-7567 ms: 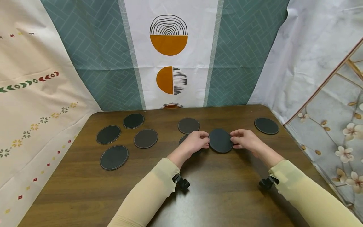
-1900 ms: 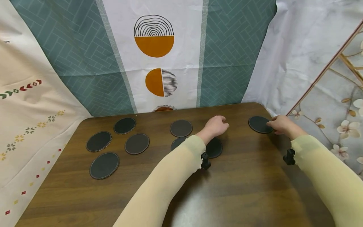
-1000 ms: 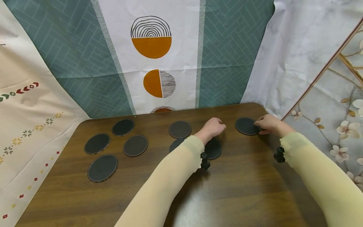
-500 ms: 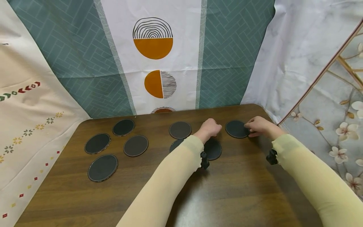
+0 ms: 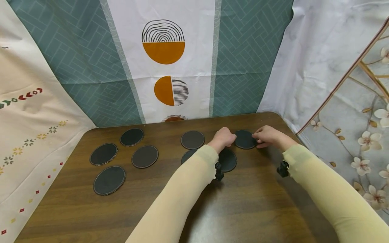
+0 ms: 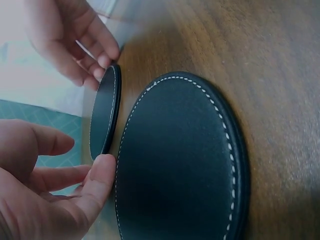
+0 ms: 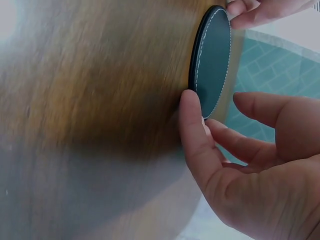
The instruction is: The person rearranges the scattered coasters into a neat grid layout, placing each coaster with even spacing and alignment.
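Observation:
A round dark coaster (image 5: 244, 140) with pale edge stitching lies on the table between my hands. My right hand (image 5: 267, 135) pinches its right edge; in the right wrist view the thumb (image 7: 192, 107) is on the near rim and another finger behind it. My left hand (image 5: 223, 136) is at the opposite edge, its thumb (image 6: 102, 172) by the rim in the left wrist view and its other fingers loose. Just nearer lies another dark coaster (image 5: 229, 162), large in the left wrist view and partly hidden by my left wrist in the head view.
Left of my left hand are a brownish coaster (image 5: 192, 139) and a dark coaster (image 5: 187, 155), the latter partly behind my sleeve. Several more coasters, one of them brownish (image 5: 145, 156), form a group on the left of the wooden table (image 5: 70, 216). Patterned cloths (image 5: 243, 60) hang around.
My right hand has slid the coaster leftward from the table's right side up to my left hand. Earlier, both hands held the nearer coaster, which now lies on the table.

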A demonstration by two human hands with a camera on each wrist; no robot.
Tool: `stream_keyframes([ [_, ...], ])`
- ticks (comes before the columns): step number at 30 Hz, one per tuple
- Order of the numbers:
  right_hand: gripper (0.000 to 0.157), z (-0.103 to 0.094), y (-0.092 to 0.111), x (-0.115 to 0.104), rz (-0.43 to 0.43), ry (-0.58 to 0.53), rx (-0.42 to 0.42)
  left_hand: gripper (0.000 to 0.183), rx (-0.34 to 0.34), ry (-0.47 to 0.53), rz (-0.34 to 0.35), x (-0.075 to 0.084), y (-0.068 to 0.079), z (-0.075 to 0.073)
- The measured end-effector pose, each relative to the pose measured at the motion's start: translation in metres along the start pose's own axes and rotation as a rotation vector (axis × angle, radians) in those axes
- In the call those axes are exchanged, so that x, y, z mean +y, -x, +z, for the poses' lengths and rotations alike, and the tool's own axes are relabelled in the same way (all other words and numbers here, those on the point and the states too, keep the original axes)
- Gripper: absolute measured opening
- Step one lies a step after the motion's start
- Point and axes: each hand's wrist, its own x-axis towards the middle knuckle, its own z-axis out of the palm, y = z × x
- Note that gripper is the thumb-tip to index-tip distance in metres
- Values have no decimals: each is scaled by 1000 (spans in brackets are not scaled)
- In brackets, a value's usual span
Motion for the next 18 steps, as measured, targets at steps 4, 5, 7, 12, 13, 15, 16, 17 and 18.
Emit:
stream_keyframes([
  [4,52,5,-4,-1,-3,-17,12,39,-1,-5,-9,0,0,0],
  [5,52,6,-5,-1,-1,-24,17,39,-4,-1,-15,0,0,0],
  [7,51,8,-6,-2,3,-38,25,37,-9,14,-28,0,0,0],
  [12,52,10,-6,-2,17,-72,33,38,-35,71,-58,-4,-4,1],
  [13,52,9,-5,-2,20,-79,33,38,-39,91,-58,-5,-5,2],
  [15,52,9,-5,-3,27,-96,33,41,-44,139,-54,-7,-7,2],
  [16,53,9,-4,-3,29,-102,34,42,-47,165,-50,-8,-8,2],
  [17,53,9,-4,-3,30,-106,35,43,-49,196,-47,-9,-8,3],
  [18,53,9,-4,-3,30,-111,36,44,-51,222,-45,-10,-9,3],
])
